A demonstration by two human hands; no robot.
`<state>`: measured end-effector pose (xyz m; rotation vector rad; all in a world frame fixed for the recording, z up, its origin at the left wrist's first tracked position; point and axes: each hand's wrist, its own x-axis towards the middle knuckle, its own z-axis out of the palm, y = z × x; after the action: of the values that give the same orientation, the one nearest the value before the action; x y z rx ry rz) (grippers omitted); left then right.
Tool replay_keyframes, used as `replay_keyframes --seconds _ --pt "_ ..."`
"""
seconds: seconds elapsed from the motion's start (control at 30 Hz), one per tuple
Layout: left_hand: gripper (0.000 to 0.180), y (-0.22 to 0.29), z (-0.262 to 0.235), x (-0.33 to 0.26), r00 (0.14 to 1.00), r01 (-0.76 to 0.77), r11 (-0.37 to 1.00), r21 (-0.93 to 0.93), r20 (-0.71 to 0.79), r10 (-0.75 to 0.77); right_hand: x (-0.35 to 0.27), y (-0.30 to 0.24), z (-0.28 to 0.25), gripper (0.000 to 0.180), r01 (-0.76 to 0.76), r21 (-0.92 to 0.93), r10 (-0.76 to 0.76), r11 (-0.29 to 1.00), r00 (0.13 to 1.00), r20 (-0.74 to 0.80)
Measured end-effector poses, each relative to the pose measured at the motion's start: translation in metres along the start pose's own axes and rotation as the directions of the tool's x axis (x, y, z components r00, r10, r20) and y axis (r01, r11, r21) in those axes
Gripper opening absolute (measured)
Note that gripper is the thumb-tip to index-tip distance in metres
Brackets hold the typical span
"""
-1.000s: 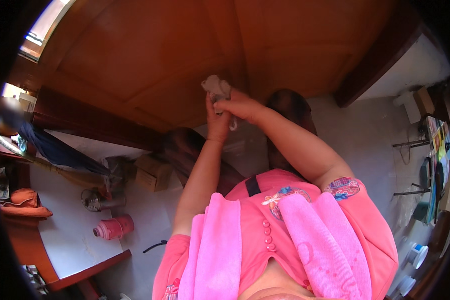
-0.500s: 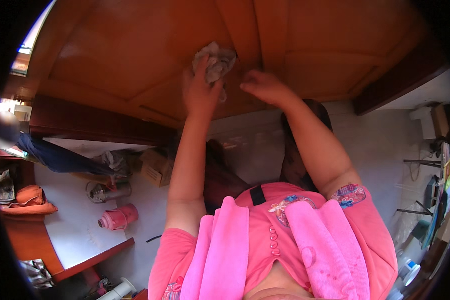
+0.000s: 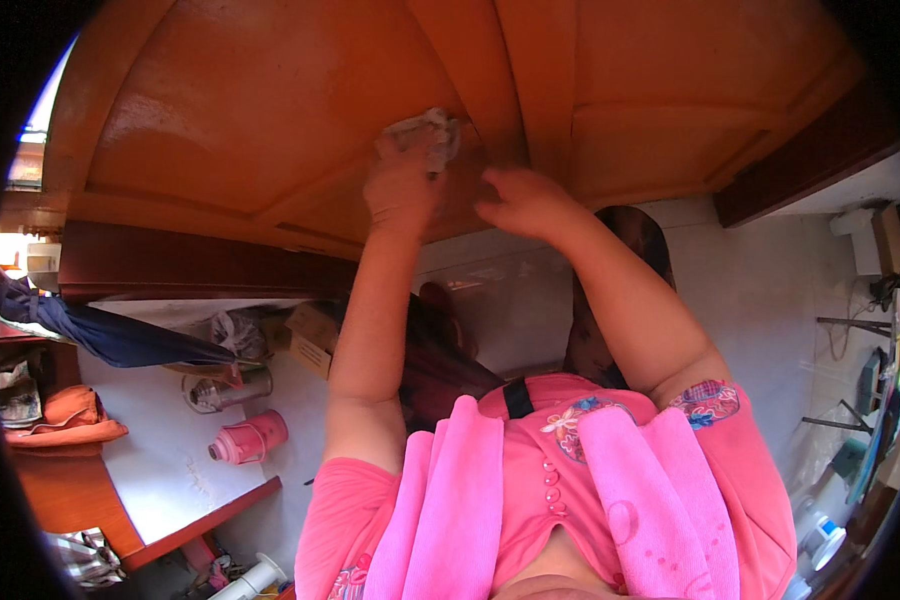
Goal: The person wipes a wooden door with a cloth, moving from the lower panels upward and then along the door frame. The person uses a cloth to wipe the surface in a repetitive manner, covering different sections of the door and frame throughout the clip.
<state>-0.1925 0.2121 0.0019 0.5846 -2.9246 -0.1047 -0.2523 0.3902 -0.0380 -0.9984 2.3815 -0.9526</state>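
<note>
Pretty sure this is somebody's home, can't tell which room though. Right in front of the hands (image 3: 403, 188) there's a big panelled wooden door (image 3: 270, 115). Down to the left of the hands it's all household stuff: a pink vacuum flask (image 3: 252, 438), what looks like a furled navy umbrella (image 3: 135, 332), a cardboard box (image 3: 313, 340), some folded orange cloth (image 3: 68, 425). More boxes (image 3: 889, 240) sit well off to their right.

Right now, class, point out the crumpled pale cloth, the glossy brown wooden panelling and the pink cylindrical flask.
Crumpled pale cloth (image 3: 443, 138), head view: exposed right part.
Glossy brown wooden panelling (image 3: 260, 115), head view: bare left panel.
Pink cylindrical flask (image 3: 246, 441), head view: body.
</note>
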Motion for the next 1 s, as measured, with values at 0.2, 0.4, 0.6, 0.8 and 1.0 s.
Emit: replay_keyframes --seconds 0.2,0.4,0.6,0.8,1.0 --pt "0.069 -0.019 0.008 -0.009 0.996 0.040 0.999 -0.015 -0.081 -0.041 -0.008 -0.004 -0.006 0.050 0.005 0.008 -0.005 1.000 1.000 -0.005" --pt "0.071 0.041 0.012 -0.002 0.999 -0.009 0.995 -0.098 -0.034 0.005 0.003 -0.008 0.005 0.044 0.003 -0.075 0.005 0.997 0.994 0.112" --pt "0.069 0.022 -0.014 0.000 0.990 -0.035 0.999 0.023 0.139 0.031 0.003 -0.011 0.012 0.044 0.024 -0.164 -0.007 0.986 0.994 0.105" --pt "0.064 -0.030 -0.019 -0.003 0.994 0.052 0.999 -0.004 0.100 -0.051 -0.003 -0.012 0.015 0.048 0.026 -0.177 -0.010 0.984 0.996 0.091" --pt "0.069 -0.022 0.008 0.004 0.990 -0.140 0.969 -0.202 -0.016 0.140 -0.006 -0.020 0.013 0.046 0.049 -0.189 -0.027 0.981 0.993 0.115"
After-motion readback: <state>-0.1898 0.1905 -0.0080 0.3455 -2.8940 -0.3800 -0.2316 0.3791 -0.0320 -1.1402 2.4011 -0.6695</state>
